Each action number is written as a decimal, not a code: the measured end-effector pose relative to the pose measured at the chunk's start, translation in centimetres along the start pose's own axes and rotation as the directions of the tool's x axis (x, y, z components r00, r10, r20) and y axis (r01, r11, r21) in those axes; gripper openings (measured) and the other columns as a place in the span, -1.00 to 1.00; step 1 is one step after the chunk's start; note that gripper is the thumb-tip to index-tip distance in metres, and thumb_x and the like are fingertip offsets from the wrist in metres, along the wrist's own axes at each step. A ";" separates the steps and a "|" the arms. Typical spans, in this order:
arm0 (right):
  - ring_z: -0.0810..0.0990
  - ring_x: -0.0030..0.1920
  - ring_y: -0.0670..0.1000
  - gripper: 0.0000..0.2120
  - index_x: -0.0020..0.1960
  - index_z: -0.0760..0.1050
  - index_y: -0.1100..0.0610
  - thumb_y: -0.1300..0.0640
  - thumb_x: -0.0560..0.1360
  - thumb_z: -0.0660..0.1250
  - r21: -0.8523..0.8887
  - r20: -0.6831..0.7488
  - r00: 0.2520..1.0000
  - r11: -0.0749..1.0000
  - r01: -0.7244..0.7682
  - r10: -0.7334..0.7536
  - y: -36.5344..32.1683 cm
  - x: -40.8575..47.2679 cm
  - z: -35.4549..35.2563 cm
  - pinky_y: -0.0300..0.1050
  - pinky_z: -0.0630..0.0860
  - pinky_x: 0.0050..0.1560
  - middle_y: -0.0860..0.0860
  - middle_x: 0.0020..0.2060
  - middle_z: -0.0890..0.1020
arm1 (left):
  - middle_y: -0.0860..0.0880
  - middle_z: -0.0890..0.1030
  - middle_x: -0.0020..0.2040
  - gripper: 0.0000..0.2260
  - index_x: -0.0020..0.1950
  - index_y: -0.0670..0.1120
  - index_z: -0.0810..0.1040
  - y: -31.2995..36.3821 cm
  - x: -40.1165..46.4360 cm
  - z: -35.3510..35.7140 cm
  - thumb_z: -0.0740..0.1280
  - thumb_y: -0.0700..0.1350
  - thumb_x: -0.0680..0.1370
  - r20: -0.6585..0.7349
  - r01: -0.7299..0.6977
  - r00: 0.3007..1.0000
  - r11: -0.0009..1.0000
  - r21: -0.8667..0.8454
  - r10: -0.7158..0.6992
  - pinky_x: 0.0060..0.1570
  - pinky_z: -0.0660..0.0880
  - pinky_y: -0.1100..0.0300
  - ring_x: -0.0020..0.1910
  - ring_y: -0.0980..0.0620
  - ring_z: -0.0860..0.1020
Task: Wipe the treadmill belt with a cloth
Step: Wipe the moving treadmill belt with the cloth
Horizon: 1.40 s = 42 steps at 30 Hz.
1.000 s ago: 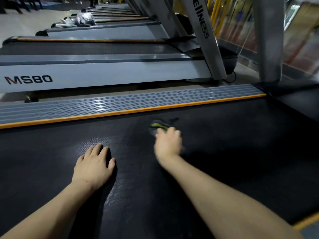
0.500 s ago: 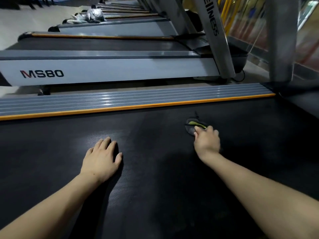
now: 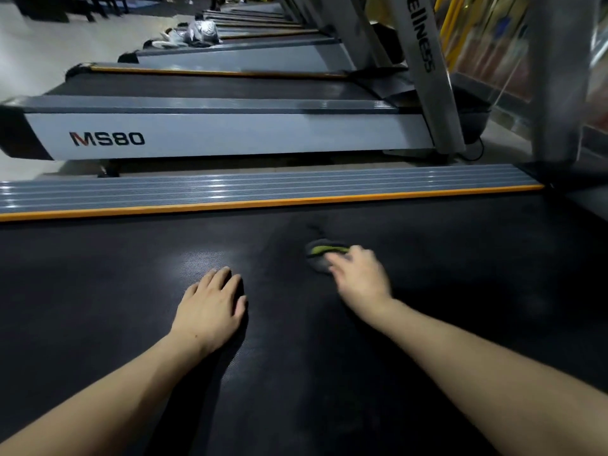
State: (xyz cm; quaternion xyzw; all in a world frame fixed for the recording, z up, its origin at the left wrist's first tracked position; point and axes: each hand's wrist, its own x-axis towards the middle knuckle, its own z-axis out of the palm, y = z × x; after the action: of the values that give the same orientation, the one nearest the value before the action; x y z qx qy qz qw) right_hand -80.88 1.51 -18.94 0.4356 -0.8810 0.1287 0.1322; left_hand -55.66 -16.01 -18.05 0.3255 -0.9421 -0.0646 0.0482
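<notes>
Back toward the middle of the treadmill belt (image 3: pixel 329 373) comes the right hand (image 3: pixel 360 279), after reaching further to the right half a second ago, and the cloth (image 3: pixel 320 256) has slid along under it. That cloth is a small dark rag with a yellow-green strip, lying flat on the black belt just short of the orange edge strip (image 3: pixel 263 203). Only its far part shows beyond the fingertips, and the blur of motion hides whether the fingers curl round it or just press it flat, so I cannot tell how the right hand's grip stands. The left hand (image 3: pixel 210 311) has stayed where it was, palm down on the belt, fingers straight and close together, holding nothing. It sits near the right hand but not touching it. Both forearms are bare. Beyond the orange strip runs the grey ribbed side rail (image 3: pixel 230 189), and past that stands a neighbouring treadmill (image 3: pixel 230 134) marked MS80, with more machines lined up behind it.
</notes>
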 end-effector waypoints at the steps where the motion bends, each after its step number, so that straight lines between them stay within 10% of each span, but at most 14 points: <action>1: 0.50 -0.04 0.25 -0.78 0.19 0.57 -0.11 -0.05 0.57 0.29 -0.037 0.012 0.993 0.993 -0.114 0.115 3.1 -0.3 -0.5 0.06 0.55 -0.10 0.12 -0.02 0.50 | 0.01 0.36 0.49 -0.63 0.40 0.04 0.43 0.0 0.1 -0.3 0.16 0.11 0.63 0.010 -0.002 1.000 1.000 -0.021 0.002 0.43 0.28 -0.02 0.51 -0.03 0.27; 7: 0.41 0.13 0.23 -0.72 0.29 0.51 -0.05 0.03 0.62 0.18 -0.143 -0.033 0.854 0.843 -0.518 0.519 1.5 -0.8 -0.7 0.07 0.44 0.05 0.15 0.19 0.44 | 0.01 0.29 0.57 -0.58 0.50 0.06 0.36 0.2 -0.3 -1.1 0.13 0.12 0.65 0.101 0.003 0.995 0.998 -0.064 0.003 0.49 0.24 -0.03 0.57 -0.04 0.20; 12: 0.39 0.09 0.18 -0.78 0.24 0.46 -0.09 0.03 0.61 0.21 0.052 0.065 0.990 0.990 -0.132 0.128 -11.7 -2.5 0.4 0.09 0.44 0.05 0.09 0.09 0.42 | 0.03 0.29 0.55 -0.59 0.48 0.08 0.35 0.9 -2.1 -2.1 0.14 0.11 0.64 0.156 0.000 0.988 1.000 0.002 0.000 0.47 0.25 -0.01 0.56 -0.03 0.21; 17: 0.44 -0.04 0.19 -0.72 0.27 0.55 -0.10 -0.02 0.57 0.32 0.137 0.061 0.988 0.981 0.135 -0.144 -5.4 -3.7 -1.2 0.08 0.52 -0.10 0.10 -0.01 0.48 | 0.03 0.27 0.57 -0.53 0.55 0.07 0.27 2.1 -4.7 -5.0 0.11 0.09 0.63 0.250 -0.012 0.968 0.997 0.079 -0.008 0.47 0.27 -0.01 0.55 -0.02 0.22; 22: 0.43 -0.08 0.25 -0.72 0.26 0.58 -0.04 0.05 0.55 0.35 -0.004 0.019 0.981 0.981 -0.194 0.194 4.5 -5.4 -2.9 0.04 0.51 -0.16 0.16 -0.02 0.48 | 0.03 0.25 0.59 -0.53 0.57 0.07 0.24 5.2 -7.4 -7.0 0.11 0.10 0.65 0.249 0.092 0.965 0.995 -0.029 -0.082 0.47 0.28 -0.04 0.56 -0.03 0.22; 26: 0.41 0.08 0.23 -0.76 0.24 0.54 0.00 0.03 0.61 0.23 -0.004 0.040 0.871 0.872 -0.490 0.490 -0.9 -4.7 -3.3 0.06 0.45 0.01 0.17 0.13 0.45 | 0.03 0.27 0.58 -0.53 0.58 0.05 0.24 7.3 -9.5 -8.6 0.10 0.10 0.67 0.229 0.166 0.963 0.981 -0.101 -0.139 0.45 0.31 -0.06 0.53 -0.06 0.26; 34: 0.38 0.09 0.17 -0.72 0.34 0.42 -0.09 -0.03 0.64 0.18 0.188 0.189 0.963 0.970 0.157 -0.192 -8.3 -7.7 -4.2 0.11 0.45 0.06 0.09 0.09 0.42 | 0.04 0.33 0.53 -0.55 0.55 0.06 0.27 8.5 -12.1 -12.8 0.08 0.12 0.66 0.096 0.205 0.975 0.979 -0.019 -0.202 0.37 0.35 -0.04 0.47 -0.05 0.33; 42: 0.41 0.08 0.25 -0.68 0.35 0.51 -0.05 0.00 0.62 0.24 -0.018 0.038 0.930 0.931 -0.365 0.365 6.0 -8.5 -4.3 0.11 0.48 0.02 0.18 0.13 0.44 | 0.06 0.39 0.49 -0.57 0.51 0.07 0.32 6.8 -12.2 -11.9 0.11 0.12 0.65 0.140 0.129 0.980 0.989 0.072 -0.138 0.32 0.41 0.00 0.43 -0.03 0.39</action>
State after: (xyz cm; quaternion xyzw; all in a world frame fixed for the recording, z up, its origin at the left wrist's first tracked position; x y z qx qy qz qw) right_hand -80.23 12.77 -18.50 0.2660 -0.9499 0.1372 0.0903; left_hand -48.63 -4.26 -5.81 0.3840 -0.9206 -0.0616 -0.0352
